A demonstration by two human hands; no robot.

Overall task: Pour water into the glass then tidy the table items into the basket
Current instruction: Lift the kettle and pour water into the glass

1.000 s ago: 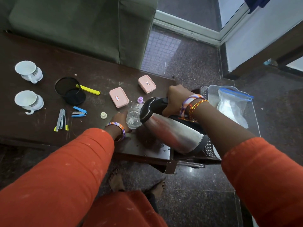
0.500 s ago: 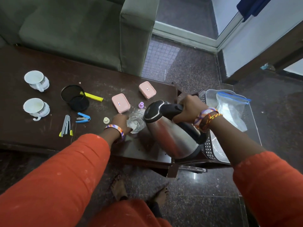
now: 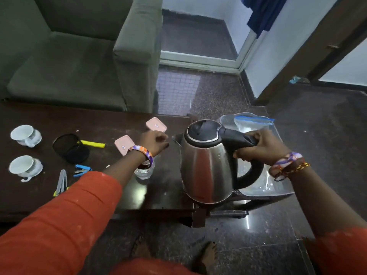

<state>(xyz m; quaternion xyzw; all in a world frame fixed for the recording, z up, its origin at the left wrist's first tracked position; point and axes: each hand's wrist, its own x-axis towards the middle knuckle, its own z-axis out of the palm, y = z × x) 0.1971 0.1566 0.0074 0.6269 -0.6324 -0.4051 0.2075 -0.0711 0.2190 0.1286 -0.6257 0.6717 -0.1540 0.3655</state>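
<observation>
On dark table [image 3: 29, 201]: right hand [image 3: 264, 145] grips upright kettle [image 3: 206, 165]; left hand [image 3: 153, 141] loosely curled, empty; green sofa [image 3: 69, 56] behind.

You see a brushed steel kettle [image 3: 206, 171] with a matt black plastic lid and handle, a clear glass [image 3: 144, 172], a glossy dark wood table [image 3: 39, 197], white glazed cups [image 3: 25, 134], and a clear plastic basket [image 3: 276, 185].

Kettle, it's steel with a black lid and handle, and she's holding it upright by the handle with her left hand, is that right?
Not quite. The head view shows the right hand gripping the handle of the kettle, not the left. The left hand is over the table near the glass. The rest holds: steel body, black lid and handle, held upright.
</observation>
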